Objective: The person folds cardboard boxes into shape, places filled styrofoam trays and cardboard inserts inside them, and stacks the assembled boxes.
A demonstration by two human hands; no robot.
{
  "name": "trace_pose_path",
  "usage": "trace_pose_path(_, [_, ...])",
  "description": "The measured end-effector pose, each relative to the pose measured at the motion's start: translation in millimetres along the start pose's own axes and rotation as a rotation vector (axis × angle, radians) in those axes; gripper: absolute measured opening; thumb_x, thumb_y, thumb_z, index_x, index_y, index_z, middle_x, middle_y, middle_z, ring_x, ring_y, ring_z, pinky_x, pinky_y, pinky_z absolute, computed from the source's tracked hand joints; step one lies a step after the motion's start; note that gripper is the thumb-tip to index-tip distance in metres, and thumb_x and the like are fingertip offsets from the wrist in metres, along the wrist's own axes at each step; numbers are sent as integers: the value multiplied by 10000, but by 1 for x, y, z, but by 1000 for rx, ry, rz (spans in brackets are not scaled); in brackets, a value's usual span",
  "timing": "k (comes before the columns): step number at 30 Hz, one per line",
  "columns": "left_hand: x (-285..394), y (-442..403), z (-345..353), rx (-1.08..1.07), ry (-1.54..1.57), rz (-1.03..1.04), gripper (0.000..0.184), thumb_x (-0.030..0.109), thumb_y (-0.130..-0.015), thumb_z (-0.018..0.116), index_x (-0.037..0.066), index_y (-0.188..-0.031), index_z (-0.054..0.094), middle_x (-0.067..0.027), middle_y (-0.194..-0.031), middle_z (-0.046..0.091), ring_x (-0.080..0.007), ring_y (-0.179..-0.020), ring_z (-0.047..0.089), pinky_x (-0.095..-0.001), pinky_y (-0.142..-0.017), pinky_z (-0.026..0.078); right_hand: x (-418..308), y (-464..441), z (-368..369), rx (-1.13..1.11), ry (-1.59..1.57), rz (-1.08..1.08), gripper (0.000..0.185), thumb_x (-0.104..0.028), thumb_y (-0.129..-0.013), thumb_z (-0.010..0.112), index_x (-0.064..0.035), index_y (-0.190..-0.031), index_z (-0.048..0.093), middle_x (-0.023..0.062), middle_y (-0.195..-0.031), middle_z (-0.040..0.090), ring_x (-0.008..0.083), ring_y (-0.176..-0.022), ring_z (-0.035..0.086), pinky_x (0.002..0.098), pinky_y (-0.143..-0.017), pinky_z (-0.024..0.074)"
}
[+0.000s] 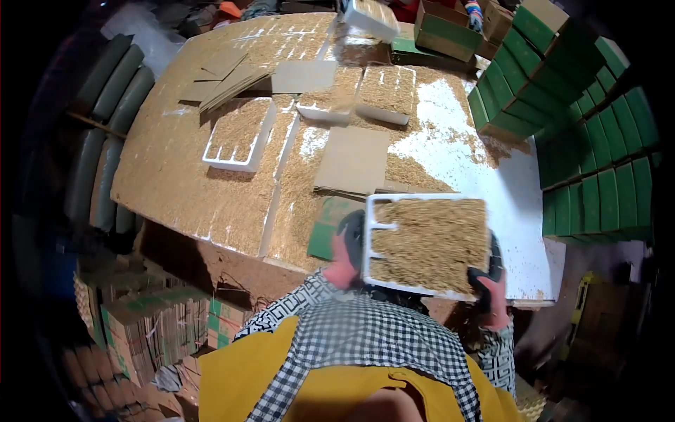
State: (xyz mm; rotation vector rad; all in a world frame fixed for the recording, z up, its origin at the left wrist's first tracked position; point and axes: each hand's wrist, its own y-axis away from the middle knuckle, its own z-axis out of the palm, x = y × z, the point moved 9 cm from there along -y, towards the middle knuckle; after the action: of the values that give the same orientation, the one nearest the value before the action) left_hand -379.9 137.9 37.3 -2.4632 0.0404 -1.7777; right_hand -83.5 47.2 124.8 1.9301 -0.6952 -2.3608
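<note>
Both my gloved hands hold a white compartmented tray (368,246) in front of my body, filled with loose tan grain-like bits (429,243). My left hand (346,247) is closed on its left side, blurred by motion. On the right edge, my right hand (491,278) grips with its fingers over the rim. A green and brown carton (328,228) lies flat just left of the tray. Beyond it rests a flat cardboard sheet (354,160). Another filled white tray (260,137) sits farther left on the table.
The broad table (520,232) is strewn with tan bits. More filled trays (387,91) and cardboard pieces (235,84) lie farther back. Green cartons (598,151) are stacked high on the right. At the back, another person's gloved hand (475,15) is near an open box (446,39).
</note>
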Motion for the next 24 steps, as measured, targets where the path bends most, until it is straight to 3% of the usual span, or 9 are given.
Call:
trace_pose_path(2, [-10,-7,-11,-98,284,-152,316,79,-855,607,-21,-1154,573,-107,-1096,615,-182,-1000,595,-313,-869,482,51,-24,6,-101,32,106,764,-30,-771,624,-105,-1467,316,85,-1208,575,135,-806,617,225,-690,504])
trace_pose_path(5, [-56,-48,-46,24,-379,246,302,165,-885,582,-24,-1121,578,-110,-1034,625,-217,-944,615,-329,-828,496,99,-58,8,-144,194,115,686,-91,-828,574,-54,-1460,310,101,-1329,498,196,-1096,550,285,-946,423])
trace_pose_path(7, [-91,-93,-67,200,-37,-204,530,326,-864,639,-21,-1245,512,-214,-1229,541,-337,-1126,526,-410,-973,405,105,-69,6,-84,510,-14,646,-96,-822,574,-8,-1422,351,135,-1320,514,240,-1157,520,312,-1013,373])
trace_pose_path(9, [-117,-141,-69,231,-748,-159,829,443,-773,712,-20,-1367,367,-255,-1412,348,-376,-1233,435,-422,-1009,387,86,-62,14,57,683,-181,616,-65,-798,614,2,-1377,417,178,-1301,539,254,-1189,525,333,-1006,392])
trace_pose_path(13, [-178,-198,-25,-245,-832,-392,1026,617,-632,744,-12,-1344,357,-247,-1247,523,-380,-1164,514,-451,-985,412,67,-37,29,209,1023,-439,499,-75,-803,648,16,-1272,503,217,-1263,539,369,-1142,537,394,-971,437])
trace_pose_path(16, [-233,-229,-10,-303,-534,7,629,403,-713,736,-13,-1146,549,-223,-1115,602,-351,-1030,590,-429,-875,480,60,-28,36,206,1065,-598,420,-90,-764,676,32,-1152,571,256,-1249,519,415,-1125,518,432,-953,444])
trace_pose_path(18, [-230,-226,-39,-276,-195,-244,289,289,-753,719,13,-790,641,-101,-645,589,-224,-565,560,-370,-535,466,54,-21,31,192,1085,-635,444,-118,-732,702,9,-1138,573,239,-1251,529,401,-1111,540,422,-950,449])
trace_pose_path(20, [-232,-222,-84,-60,-37,-452,242,214,-788,729,75,-799,531,-24,-557,468,-140,-408,434,-317,-381,366,24,-1,28,201,1213,-899,448,-131,-709,727,0,-1112,581,247,-1199,550,406,-1088,545,423,-929,457])
trace_pose_path(24, [-168,-232,-129,33,-156,-212,293,42,-794,689,-33,-1048,563,-85,-837,643,-155,-634,602,-295,-563,493,39,-37,-129,716,953,-270,412,-188,-810,686,-4,-1162,575,158,-1134,603,320,-994,593,401,-868,476])
